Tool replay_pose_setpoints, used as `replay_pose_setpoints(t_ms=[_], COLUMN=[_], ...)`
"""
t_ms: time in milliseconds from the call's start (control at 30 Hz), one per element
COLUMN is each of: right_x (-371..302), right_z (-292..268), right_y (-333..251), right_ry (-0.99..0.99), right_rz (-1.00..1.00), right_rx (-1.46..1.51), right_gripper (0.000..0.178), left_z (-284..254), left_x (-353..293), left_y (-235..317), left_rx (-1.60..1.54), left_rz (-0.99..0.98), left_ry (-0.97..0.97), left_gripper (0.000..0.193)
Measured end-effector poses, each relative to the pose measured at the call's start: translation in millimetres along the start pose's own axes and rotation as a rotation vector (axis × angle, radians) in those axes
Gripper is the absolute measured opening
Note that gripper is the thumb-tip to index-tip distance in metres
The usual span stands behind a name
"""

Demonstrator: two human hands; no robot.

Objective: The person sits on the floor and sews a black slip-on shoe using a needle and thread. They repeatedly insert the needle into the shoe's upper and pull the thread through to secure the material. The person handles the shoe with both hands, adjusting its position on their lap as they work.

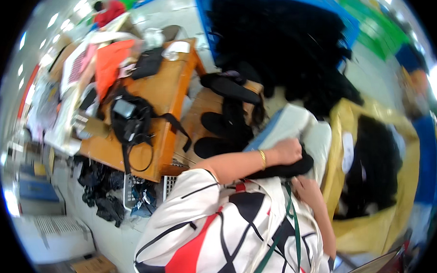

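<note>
A long, dark, slipper-shaped piece [282, 170] lies across in front of my body, its rounded end to the right. My left hand [287, 151], with a gold bracelet on the wrist, is closed in a fist at its upper edge. Below the rounded end, my right hand [305, 187] has its fingers bent against the piece. The fingertips of both hands are partly hidden. Several similar black slipper-shaped pieces [214, 147] rest on a wooden surface [198, 107] ahead and to the left. Behind my hands is a padded white and blue bundle [290, 122].
A blue bin [206, 26] heaped with black pieces stands ahead. At right is a yellow sack [376, 229] with black material inside. The orange-brown table [171, 90] on the left bears a black bag [131, 118] with straps. Black plastic bags [108, 207] and a white crate [129, 192] sit below it.
</note>
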State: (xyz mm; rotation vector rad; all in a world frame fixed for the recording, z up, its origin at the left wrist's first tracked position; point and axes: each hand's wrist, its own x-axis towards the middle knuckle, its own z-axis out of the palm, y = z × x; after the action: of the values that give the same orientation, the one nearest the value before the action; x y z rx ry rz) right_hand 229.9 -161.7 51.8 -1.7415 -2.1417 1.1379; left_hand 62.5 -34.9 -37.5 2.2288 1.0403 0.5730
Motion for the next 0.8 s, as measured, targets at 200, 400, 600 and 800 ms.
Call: replay_pose_setpoints(t_ms=[200,400,600,800], right_x=[-17.5,-46.8,-36.9,0.8], right_z=[6.3,-33.0,-38.8,-51.1], right_y=[-4.8,-16.2,-1.4,-9.7], right_ry=[0.204,0.164,0.384,0.268], right_rz=[0.049,0.177,0.048,0.169], right_rx=[-0.051,0.181,0.268,-0.029], right_gripper=[0.039,0.021,0.035,0.015], left_z=[-13.6,-17.2,-18.7,-24.1], left_x=[8.3,4.6,1.6,-3.0], left_y=[9.4,0.8,6.2,11.0], left_rx=[-0.241,-0.580,-0.846,-0.966], left_rz=[-0.122,-0.374,-0.506,-0.592], left_ry=[-0.093,-0.209,-0.208,-0.197], left_gripper=[0.025,0.018,0.014,0.014])
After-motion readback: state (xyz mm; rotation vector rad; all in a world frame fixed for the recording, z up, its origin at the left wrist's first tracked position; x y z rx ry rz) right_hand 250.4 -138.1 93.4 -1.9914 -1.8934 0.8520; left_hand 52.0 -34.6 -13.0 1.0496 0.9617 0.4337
